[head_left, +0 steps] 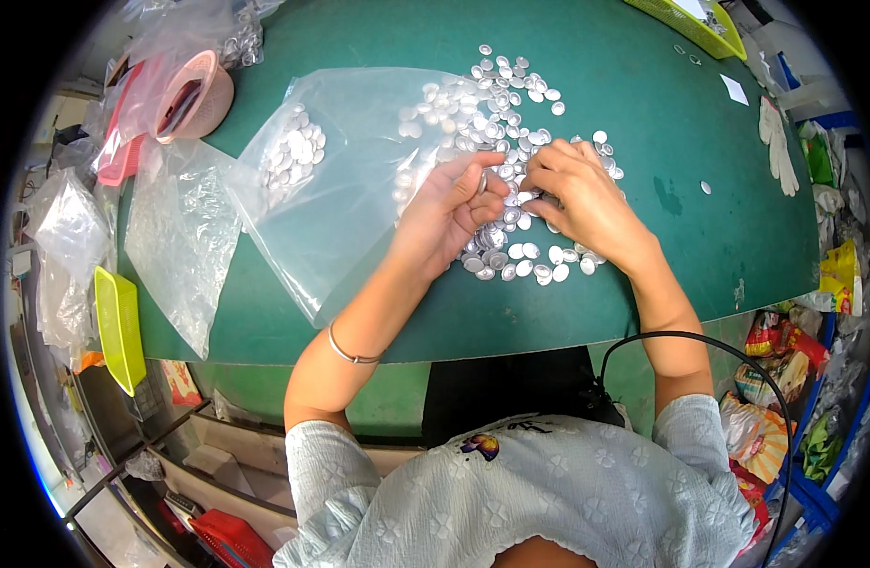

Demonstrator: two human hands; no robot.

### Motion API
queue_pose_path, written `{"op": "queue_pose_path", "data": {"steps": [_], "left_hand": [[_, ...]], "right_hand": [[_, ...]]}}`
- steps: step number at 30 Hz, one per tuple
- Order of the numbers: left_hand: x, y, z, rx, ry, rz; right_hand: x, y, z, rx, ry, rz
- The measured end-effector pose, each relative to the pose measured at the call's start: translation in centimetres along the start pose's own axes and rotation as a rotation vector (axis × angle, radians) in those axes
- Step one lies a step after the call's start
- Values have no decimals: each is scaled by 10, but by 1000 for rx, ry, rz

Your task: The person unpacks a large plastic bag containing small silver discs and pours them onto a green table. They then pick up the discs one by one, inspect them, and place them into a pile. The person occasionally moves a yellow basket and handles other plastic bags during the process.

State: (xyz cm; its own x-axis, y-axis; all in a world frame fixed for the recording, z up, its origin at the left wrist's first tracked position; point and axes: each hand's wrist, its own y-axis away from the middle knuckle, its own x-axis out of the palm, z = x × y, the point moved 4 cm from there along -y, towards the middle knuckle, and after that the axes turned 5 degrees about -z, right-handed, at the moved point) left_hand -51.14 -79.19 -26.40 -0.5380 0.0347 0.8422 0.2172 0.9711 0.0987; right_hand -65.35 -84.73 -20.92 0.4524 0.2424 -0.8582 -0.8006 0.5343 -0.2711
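A heap of small silver metal caps (511, 104) lies spread on the green table (681, 237). My left hand (449, 213) rests on the edge of a clear plastic bag (359, 180) and pinches a few caps between thumb and fingers. My right hand (582, 194) sits right beside it over the pile, fingers curled onto caps near the left fingertips. More caps (293, 151) lie inside the bag at its far left corner. A thin bracelet (352, 352) circles my left wrist.
Another clear bag (179, 227) lies left of the first. A pink tape roll (194, 95) and pink basket (123, 151) sit at the back left, a yellow tray (118, 327) at the left edge, a yellow basket (691, 24) far right, a white glove (781, 147) at right.
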Motion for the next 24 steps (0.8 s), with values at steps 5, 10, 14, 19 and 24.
{"op": "queue_pose_path", "data": {"steps": [5,10,14,19,24], "left_hand": [[0,0,4,-42,315,35],[26,2,0,-81,308,-57],[32,1,-3,-58,215,-71],[29,1,-4,34,-119,-65],[21,2,-2,54,-248,-120]], "right_hand": [[-1,0,2,-23,27,-4],[-3,1,3,-39,48,-21],[-1,0,-11,47,33,-140],[-5,3,-25,571,-934,-257],[2,4,-24,627,-1214,-110]]}}
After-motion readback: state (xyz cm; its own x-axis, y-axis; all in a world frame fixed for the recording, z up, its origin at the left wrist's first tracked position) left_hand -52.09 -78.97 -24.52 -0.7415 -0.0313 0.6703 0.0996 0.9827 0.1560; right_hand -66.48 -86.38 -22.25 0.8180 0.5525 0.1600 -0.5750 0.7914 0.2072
